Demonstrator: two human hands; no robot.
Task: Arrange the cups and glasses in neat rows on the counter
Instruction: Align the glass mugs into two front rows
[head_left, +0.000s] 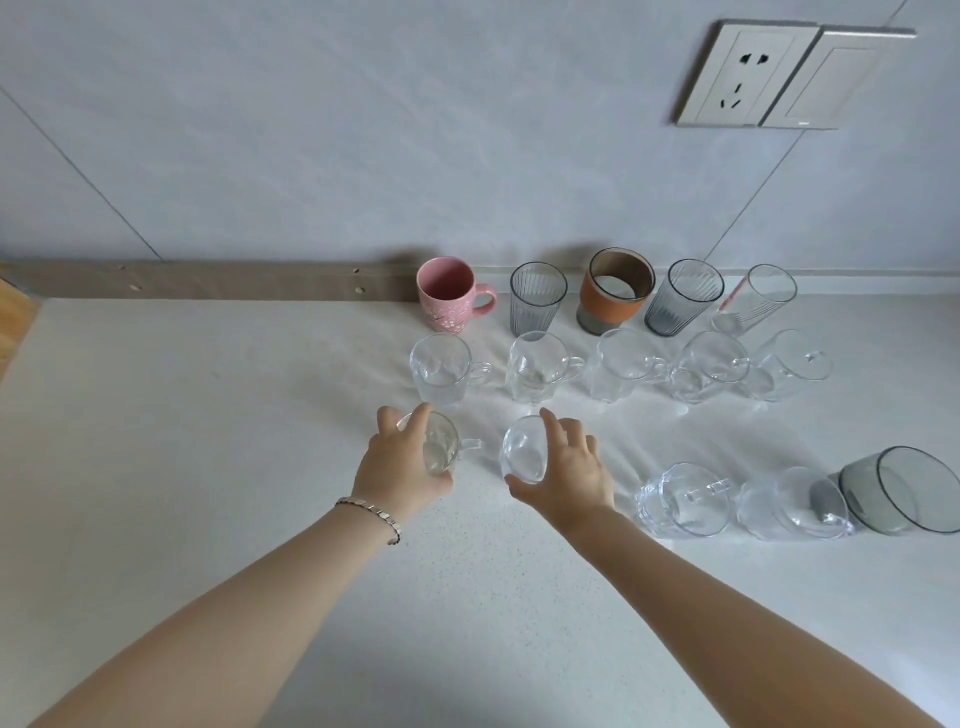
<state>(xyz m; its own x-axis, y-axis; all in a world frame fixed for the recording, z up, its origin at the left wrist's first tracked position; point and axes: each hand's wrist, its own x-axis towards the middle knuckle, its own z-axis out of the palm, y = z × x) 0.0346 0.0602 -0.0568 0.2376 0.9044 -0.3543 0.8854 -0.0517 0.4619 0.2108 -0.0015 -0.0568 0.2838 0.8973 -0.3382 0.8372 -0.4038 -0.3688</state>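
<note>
Now starting the third row: left hand (402, 470) wraps a clear handled cup (441, 447), right hand (563, 475) cradles a clear glass (524, 451), both near the counter (208, 415). Next: square them under the cups behind.

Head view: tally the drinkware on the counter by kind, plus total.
Pink mug: 1
Orange-sleeved cup: 1
Grey ribbed tumblers: 2
Clear tall glass: 1
Clear handled cups: 9, two in the hands
Grey tinted glass: 1
Total: 15
</note>
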